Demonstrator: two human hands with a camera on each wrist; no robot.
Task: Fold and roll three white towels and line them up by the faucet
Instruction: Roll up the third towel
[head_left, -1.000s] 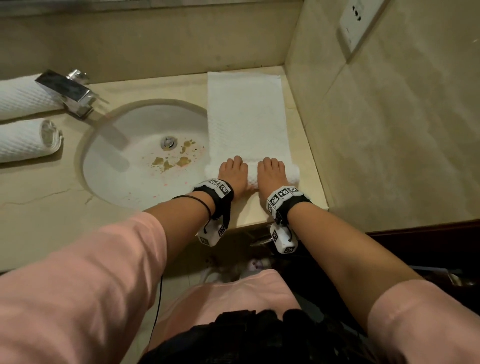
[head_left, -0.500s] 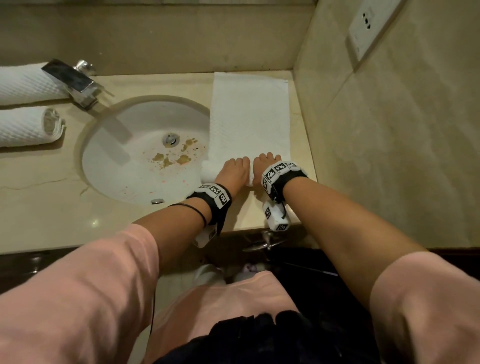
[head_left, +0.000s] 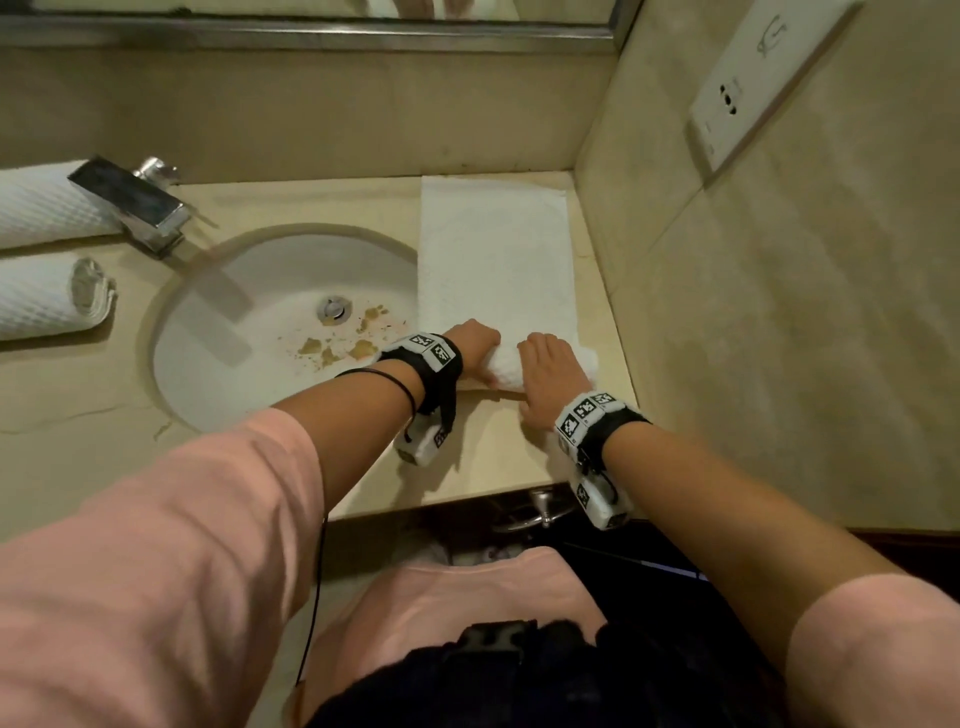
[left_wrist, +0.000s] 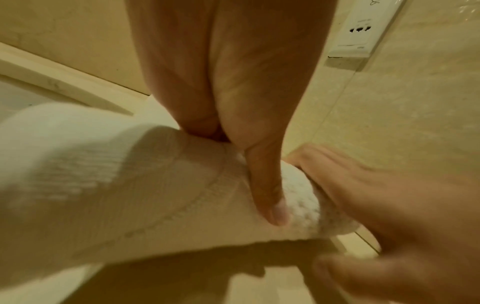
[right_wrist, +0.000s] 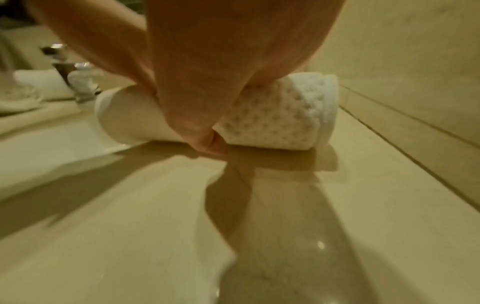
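Note:
A white towel (head_left: 493, 249) lies as a long folded strip on the counter right of the sink, and its near end is wound into a roll (head_left: 506, 366). My left hand (head_left: 475, 340) grips the roll's left part, fingers curled over the top and thumb (left_wrist: 267, 195) on the near side. My right hand (head_left: 548, 364) grips the right part (right_wrist: 272, 117), thumb low against the counter. Two rolled white towels (head_left: 47, 208) (head_left: 41, 299) lie side by side left of the faucet (head_left: 135, 202).
The round sink basin (head_left: 218, 374) with brown stains near its drain sits left of the strip. A tiled wall (head_left: 779, 312) with a socket plate (head_left: 753, 88) bounds the counter on the right. The counter's front edge (head_left: 467, 499) runs just below my wrists.
The roll has got thicker and moved away from the front edge along the strip. Both hands went with it and now sit a little further apart.

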